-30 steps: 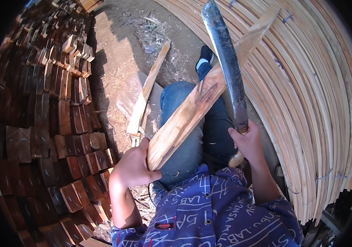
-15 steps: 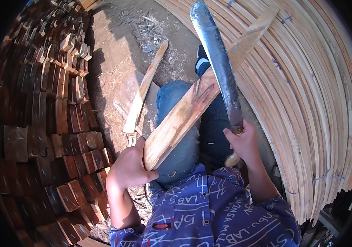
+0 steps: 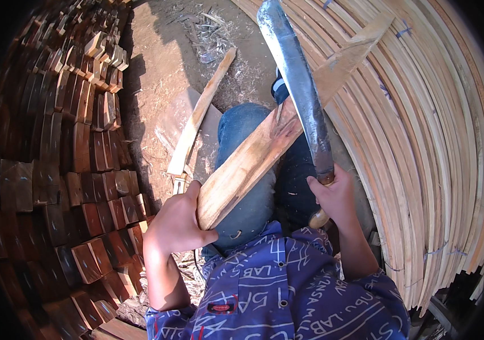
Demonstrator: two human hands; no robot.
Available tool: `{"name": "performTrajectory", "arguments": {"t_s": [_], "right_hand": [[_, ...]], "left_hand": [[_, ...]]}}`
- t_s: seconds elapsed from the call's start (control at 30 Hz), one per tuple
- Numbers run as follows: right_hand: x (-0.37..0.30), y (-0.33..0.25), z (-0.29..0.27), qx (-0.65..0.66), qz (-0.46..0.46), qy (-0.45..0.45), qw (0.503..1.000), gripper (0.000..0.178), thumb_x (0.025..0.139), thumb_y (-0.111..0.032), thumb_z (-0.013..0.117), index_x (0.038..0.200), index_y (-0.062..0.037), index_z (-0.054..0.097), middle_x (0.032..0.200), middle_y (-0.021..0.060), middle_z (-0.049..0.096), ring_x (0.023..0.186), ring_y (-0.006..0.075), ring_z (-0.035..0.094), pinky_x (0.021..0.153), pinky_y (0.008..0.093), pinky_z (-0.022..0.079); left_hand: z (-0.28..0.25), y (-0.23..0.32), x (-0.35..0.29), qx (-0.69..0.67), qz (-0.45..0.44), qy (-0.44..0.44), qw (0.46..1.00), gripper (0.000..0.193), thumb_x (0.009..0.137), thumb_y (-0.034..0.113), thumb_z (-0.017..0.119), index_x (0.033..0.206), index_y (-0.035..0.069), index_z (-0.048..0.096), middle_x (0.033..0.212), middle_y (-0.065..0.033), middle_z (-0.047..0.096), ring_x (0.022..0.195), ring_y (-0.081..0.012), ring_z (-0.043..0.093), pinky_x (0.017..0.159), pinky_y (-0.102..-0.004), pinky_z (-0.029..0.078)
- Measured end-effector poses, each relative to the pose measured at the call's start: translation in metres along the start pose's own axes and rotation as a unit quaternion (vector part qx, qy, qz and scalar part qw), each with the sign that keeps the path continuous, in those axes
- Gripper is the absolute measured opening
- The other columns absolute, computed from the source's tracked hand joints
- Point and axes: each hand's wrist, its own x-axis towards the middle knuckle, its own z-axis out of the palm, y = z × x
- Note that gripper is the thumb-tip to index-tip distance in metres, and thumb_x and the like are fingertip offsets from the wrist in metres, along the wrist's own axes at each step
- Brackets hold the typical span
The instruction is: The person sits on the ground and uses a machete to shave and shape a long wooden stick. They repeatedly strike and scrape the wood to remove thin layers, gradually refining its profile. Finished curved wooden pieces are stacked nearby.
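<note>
Nearest the camera is the person's blue patterned shirt (image 3: 287,289), with both forearms rising from it. The left hand (image 3: 177,224) grips the near end of a long wooden plank (image 3: 264,150), fingers (image 3: 205,233) clenched around its lower edge with the thumb over the top. The plank lies across the lap, over the blue jeans (image 3: 247,170); its long axis runs diagonally from the near left end at the hand up to its far right end, which points at the upper right and overlaps the stack of bent strips.

The right hand (image 3: 335,195) is closed around the handle of a machete (image 3: 298,90), fingers wrapped tight, the butt of the handle showing below the fist. The dark blade points away from the person, slightly leftward, its tip at the far edge of the view. The blade crosses the plank about midway along it; whether the edge touches the wood cannot be told.

Left of the jeans, a second, narrower piece of wood (image 3: 199,116) lies on the dirt floor (image 3: 157,73), pointing far and slightly right. Stacked dark wooden blocks (image 3: 66,158) fill the left side. Pale curved wooden strips (image 3: 423,147) are piled along the right. Farther off, shavings (image 3: 213,34) litter the ground.
</note>
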Motion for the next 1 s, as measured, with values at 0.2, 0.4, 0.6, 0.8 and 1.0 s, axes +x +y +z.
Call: {"name": "performTrajectory", "arguments": {"t_s": [0.2, 0.4, 0.6, 0.8, 1.0], "right_hand": [[-0.007, 0.007, 0.004, -0.007, -0.027, -0.015, 1.0, 0.02, 0.081, -0.004, 0.071, 0.098, 0.0031, 0.063, 0.076, 0.0036, 0.066, 0.076, 0.0077, 0.062, 0.068, 0.0267, 0.049], [0.005, 0.012, -0.006, 0.045, 0.047, -0.029, 0.997, 0.019, 0.081, -0.003, 0.071, 0.098, 0.0031, 0.063, 0.077, 0.0031, 0.065, 0.075, 0.0075, 0.061, 0.068, 0.0279, 0.05], [-0.011, 0.016, 0.015, -0.017, -0.096, -0.008, 0.995, 0.022, 0.079, -0.006, 0.073, 0.096, 0.0031, 0.063, 0.071, 0.0088, 0.067, 0.069, 0.01, 0.063, 0.065, 0.0294, 0.051], [-0.004, 0.003, -0.004, -0.008, -0.054, -0.041, 0.998, 0.02, 0.079, -0.006, 0.074, 0.093, 0.0033, 0.063, 0.076, 0.0085, 0.069, 0.072, 0.0084, 0.063, 0.065, 0.0296, 0.05], [-0.004, 0.012, 0.003, 0.031, 0.002, -0.009, 0.999, 0.021, 0.08, -0.005, 0.072, 0.097, 0.0028, 0.065, 0.078, 0.0062, 0.069, 0.076, 0.0092, 0.065, 0.065, 0.0303, 0.05]], "left_hand": [[0.003, 0.007, -0.002, 0.02, -0.017, 0.008, 1.0, 0.052, 0.054, 0.013, 0.077, 0.092, -0.008, 0.049, 0.071, -0.0317, 0.058, 0.077, -0.048, 0.063, 0.072, -0.046, 0.05], [-0.001, 0.004, -0.001, 0.001, -0.012, -0.009, 1.0, 0.052, 0.054, 0.013, 0.077, 0.092, -0.009, 0.048, 0.072, -0.0322, 0.059, 0.079, -0.0482, 0.064, 0.072, -0.0457, 0.05], [0.0, 0.011, 0.003, 0.038, -0.031, -0.013, 0.999, 0.055, 0.054, 0.014, 0.077, 0.095, -0.009, 0.048, 0.071, -0.0312, 0.059, 0.077, -0.0472, 0.064, 0.072, -0.0452, 0.051], [-0.003, 0.014, 0.002, 0.093, -0.031, -0.026, 0.995, 0.059, 0.053, 0.013, 0.076, 0.099, -0.011, 0.048, 0.073, -0.0312, 0.059, 0.077, -0.0464, 0.064, 0.07, -0.0442, 0.051], [-0.005, 0.006, 0.005, 0.047, 0.01, -0.041, 0.998, 0.06, 0.055, 0.014, 0.077, 0.099, -0.013, 0.047, 0.075, -0.0331, 0.059, 0.079, -0.0469, 0.064, 0.072, -0.0447, 0.051]]}}
